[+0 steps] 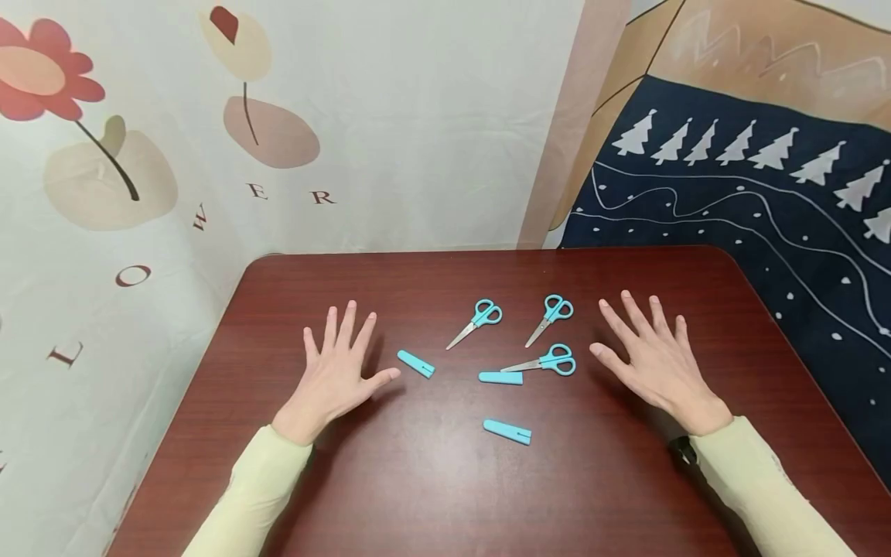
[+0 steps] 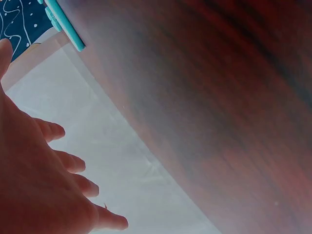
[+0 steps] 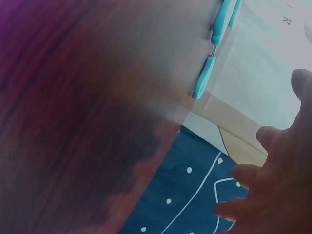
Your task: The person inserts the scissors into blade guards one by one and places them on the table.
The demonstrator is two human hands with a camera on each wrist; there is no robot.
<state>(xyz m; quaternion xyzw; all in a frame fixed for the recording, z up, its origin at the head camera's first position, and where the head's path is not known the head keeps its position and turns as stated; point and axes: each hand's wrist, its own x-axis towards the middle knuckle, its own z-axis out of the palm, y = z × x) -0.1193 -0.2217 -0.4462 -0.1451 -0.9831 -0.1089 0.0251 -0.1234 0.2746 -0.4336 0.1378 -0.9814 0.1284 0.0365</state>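
Note:
My left hand (image 1: pixel 332 379) is spread above the left part of the table, fingers straight and holding nothing. The nearest thing to it is a turquoise scissors cap (image 1: pixel 416 363), just right of the thumb. On the right, my right hand (image 1: pixel 657 363) is spread too and grips nothing. Left of it lie three pairs of scissors with turquoise handles: one at the back middle (image 1: pixel 483 312), one at the back right (image 1: pixel 555 309) and one nearer (image 1: pixel 558 360). That nearer pair's blade tip meets or overlaps a second cap (image 1: pixel 500 378). A third cap (image 1: pixel 507 432) lies closest to me.
The dark red-brown table (image 1: pixel 418 503) has rounded back corners. Behind it hangs a pale cloth (image 1: pixel 418 155) with flowers and letters. A navy cloth (image 1: pixel 696 201) with white trees hangs at the right. A dark band (image 1: pixel 684 450) shows at the right wrist.

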